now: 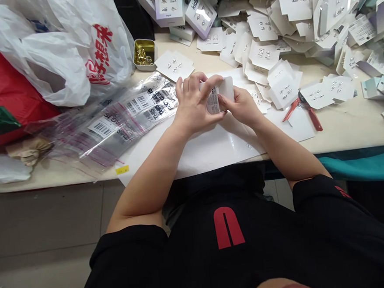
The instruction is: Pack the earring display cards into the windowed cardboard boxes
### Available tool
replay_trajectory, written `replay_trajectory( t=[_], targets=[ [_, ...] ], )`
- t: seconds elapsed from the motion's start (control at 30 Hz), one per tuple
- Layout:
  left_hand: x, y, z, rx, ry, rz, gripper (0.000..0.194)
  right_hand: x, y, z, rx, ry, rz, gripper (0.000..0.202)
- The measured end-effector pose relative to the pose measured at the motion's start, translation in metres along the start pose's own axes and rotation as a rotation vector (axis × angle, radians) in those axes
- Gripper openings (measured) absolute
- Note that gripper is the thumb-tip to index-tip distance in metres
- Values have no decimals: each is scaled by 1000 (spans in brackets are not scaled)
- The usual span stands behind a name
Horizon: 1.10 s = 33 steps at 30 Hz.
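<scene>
Held between both your hands is a small printed box, over the white sheet at the table's near edge. Your left hand spans it, fingers beyond and thumb on the near side; your right hand is closed on its pale right end. Beyond lies an earring card, near a tin of gold-coloured pieces. Red-handled pliers lie to the right, clear plastic bags to the left.

Matt paper box; plastic bags (quite glossy).
</scene>
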<state>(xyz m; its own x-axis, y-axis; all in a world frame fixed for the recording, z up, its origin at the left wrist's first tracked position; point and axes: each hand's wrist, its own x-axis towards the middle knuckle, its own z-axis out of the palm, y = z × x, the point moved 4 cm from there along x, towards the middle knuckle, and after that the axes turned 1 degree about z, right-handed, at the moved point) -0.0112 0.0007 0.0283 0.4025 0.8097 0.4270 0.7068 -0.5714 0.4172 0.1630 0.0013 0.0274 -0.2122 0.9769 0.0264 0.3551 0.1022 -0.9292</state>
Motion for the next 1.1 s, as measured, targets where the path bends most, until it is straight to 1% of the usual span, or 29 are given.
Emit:
replay_trajectory(
  t=[0.1,0.23,0.3,0.4,0.47,0.5,0.6,0.67,0.83,0.9,1.03,1.1],
  targets=[
    [0,1,-4,-56,-26,-24,79,0,-3,0,-14,-4,-33,69],
    [1,-2,-6,-103,-32,-50,72,-1,-5,4,50,-11,-54,74],
    [1,-5,-5,-121,-7,-65,71,-2,-5,7,118,-32,-40,76],
    [2,-11,-2,-155,24,-81,75,-5,-8,15,184,-101,-64,91],
    [2,-13,0,-176,17,-75,77,-7,-9,19,118,-131,-115,93],
    [2,-13,1,-185,0,-65,79,-8,-9,21,65,-126,-143,93],
    [2,-12,1,-205,-72,-37,84,-9,-7,23,-48,-61,-194,89],
    [2,-9,0,-202,-103,-33,85,-11,-7,22,-84,-28,-194,89],
    [1,-2,-3,-158,-120,-49,81,-17,-14,15,-134,8,-131,96],
    [0,0,-3,-154,-118,-64,80,-17,-16,12,-121,-4,-113,99],
    [0,-1,-2,-179,-95,-90,81,-15,-13,11,-98,-76,-159,108],
    [0,-3,0,-191,-93,-87,82,-14,-9,13,-110,-106,-159,110]
  ],
)
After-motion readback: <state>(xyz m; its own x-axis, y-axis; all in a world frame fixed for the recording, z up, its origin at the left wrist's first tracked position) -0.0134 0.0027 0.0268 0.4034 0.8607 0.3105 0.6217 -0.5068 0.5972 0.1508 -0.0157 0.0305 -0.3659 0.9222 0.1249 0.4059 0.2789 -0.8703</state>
